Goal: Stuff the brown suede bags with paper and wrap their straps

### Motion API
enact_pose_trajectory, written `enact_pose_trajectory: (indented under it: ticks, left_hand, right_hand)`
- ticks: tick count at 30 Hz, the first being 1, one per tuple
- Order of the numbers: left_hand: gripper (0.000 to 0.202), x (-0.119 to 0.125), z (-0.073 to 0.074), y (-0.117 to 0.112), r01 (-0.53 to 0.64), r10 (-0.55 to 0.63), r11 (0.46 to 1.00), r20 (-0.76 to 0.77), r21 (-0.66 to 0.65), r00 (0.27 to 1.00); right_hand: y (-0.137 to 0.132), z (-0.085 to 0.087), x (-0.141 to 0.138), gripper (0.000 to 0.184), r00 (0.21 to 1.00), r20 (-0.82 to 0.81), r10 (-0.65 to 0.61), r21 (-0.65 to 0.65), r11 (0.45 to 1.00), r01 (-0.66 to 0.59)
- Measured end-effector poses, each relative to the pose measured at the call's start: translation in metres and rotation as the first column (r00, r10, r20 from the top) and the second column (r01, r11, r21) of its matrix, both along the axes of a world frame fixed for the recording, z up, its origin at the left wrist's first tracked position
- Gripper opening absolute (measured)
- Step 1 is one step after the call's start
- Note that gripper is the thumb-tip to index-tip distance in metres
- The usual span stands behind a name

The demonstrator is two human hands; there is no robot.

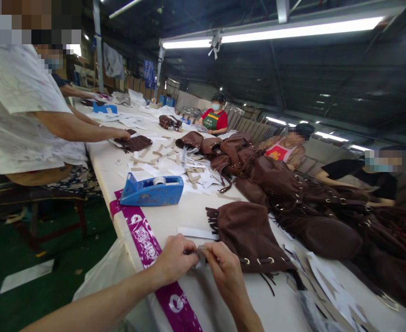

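My left hand (175,259) and my right hand (223,265) meet over the near table edge, fingertips pinched together. Between them is a small greyish, translucent piece (200,252), its kind unclear; both hands seem to grip it. Just beyond my right hand lies a dark brown drawstring bag (246,230) with fringe and metal eyelets along its opening. A white strip (196,233) sticks out beside the bag. Purple printed tape (144,237) runs along the table edge by my left forearm. Past it stands a blue tape dispenser (154,190).
Brown bags (275,180) pile up along the table's right side. Paper scraps (189,170) litter the middle. At the left, a co-worker's hand (122,133) touches a brown fringed piece (135,143). Other people work across the table. A stool (40,203) stands at left.
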State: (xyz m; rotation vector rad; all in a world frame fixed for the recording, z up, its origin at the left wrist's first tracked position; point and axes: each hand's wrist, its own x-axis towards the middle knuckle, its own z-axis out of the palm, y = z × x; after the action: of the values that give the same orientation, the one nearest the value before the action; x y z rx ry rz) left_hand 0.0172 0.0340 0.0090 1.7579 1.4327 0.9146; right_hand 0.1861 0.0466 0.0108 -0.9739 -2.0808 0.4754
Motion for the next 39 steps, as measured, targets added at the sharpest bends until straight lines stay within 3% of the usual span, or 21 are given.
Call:
enact_pose_trajectory:
  ticks: [3,10,18,26,30,35,39]
  left_hand:
    - [0.017,0.001,0.000,-0.001,-0.028,0.029,0.999,-0.024,0.023,0.999]
    - [0.020,0.000,0.000,0.000,0.036,-0.035,0.999,-0.035,0.013,0.999]
    - [0.021,0.003,0.005,0.002,0.005,-0.005,1.000,-0.007,-0.006,1.000]
    - [0.017,0.002,-0.006,0.014,0.048,0.013,0.966,0.233,-0.253,0.972]
    - [0.019,0.001,-0.006,0.019,0.090,0.017,0.938,0.305,-0.334,0.952]
    - [0.025,-0.004,0.004,0.025,0.282,-0.151,0.897,0.363,-0.341,0.919]
    - [0.042,-0.008,0.000,0.043,0.411,-0.343,0.866,0.260,-0.286,0.903]
  right_hand:
    - [0.000,0.006,0.004,0.013,0.999,0.000,0.044,-0.081,0.996,-0.044]
    - [-0.005,-0.002,-0.001,0.018,0.999,-0.046,-0.007,0.111,0.994,0.012]
    - [-0.003,0.001,0.008,0.021,0.981,0.108,0.159,0.135,0.976,-0.173]
    - [-0.011,0.013,0.012,0.017,0.957,0.157,0.242,0.009,0.969,-0.247]
    - [-0.013,0.016,0.011,0.012,0.973,0.108,0.202,0.010,0.979,-0.204]
    - [-0.013,0.015,0.010,0.010,0.981,0.164,0.100,0.116,0.986,-0.120]
    - [0.000,0.006,0.013,0.008,0.946,0.320,0.053,0.218,0.967,-0.128]
